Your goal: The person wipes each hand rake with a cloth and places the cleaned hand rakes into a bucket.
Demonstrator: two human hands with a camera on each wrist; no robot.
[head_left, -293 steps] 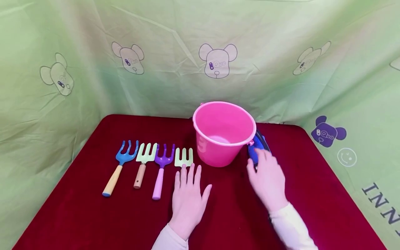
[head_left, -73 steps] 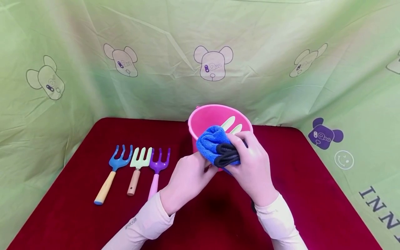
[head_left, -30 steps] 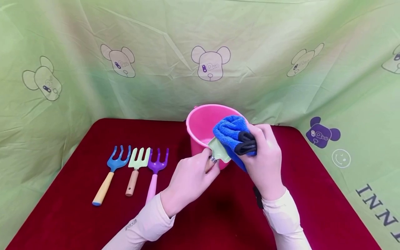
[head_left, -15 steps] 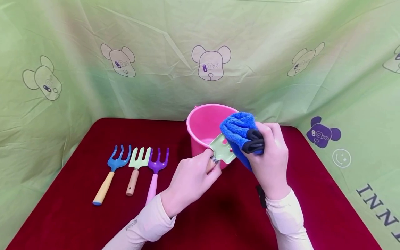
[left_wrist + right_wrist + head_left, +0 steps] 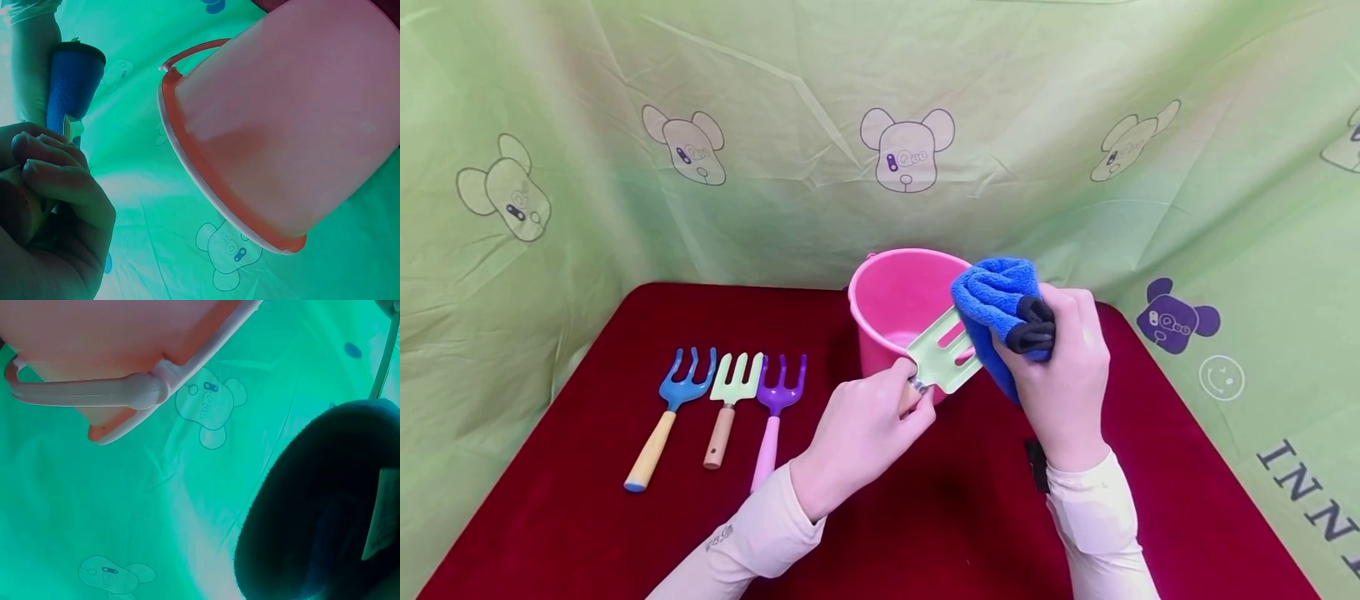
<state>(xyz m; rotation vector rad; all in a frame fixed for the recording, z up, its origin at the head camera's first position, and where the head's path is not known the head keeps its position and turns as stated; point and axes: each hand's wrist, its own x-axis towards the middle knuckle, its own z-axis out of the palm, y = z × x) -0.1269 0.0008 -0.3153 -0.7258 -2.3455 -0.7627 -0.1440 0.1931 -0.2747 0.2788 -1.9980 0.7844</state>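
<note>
My left hand [image 5: 861, 433] grips the wooden handle of a pale green hand fork [image 5: 942, 354], held up in front of the bucket with its tines pointing right. A folded blue cloth [image 5: 992, 300] with black edging is held in my right hand [image 5: 1067, 375]; it covers the ends of the tines. In the left wrist view the curled fingers [image 5: 56, 162] wrap the handle, and the blue cloth [image 5: 74, 81] shows beyond them. The dark inner side of the cloth [image 5: 312, 512], with a pale label, fills the lower right of the right wrist view.
A pink bucket [image 5: 887, 300] stands behind the hands on the red-covered table [image 5: 587, 400]. To the left lie a blue hand fork [image 5: 687, 388], another pale green hand fork [image 5: 737, 387] and a purple hand fork [image 5: 780, 398], side by side. A green printed curtain [image 5: 775, 217] surrounds the table.
Since one second ago my right hand has drawn the blue cloth rightward along the tines, uncovering more of the fork. Much earlier, this fork lay on the table and the cloth lay beside the bucket.
</note>
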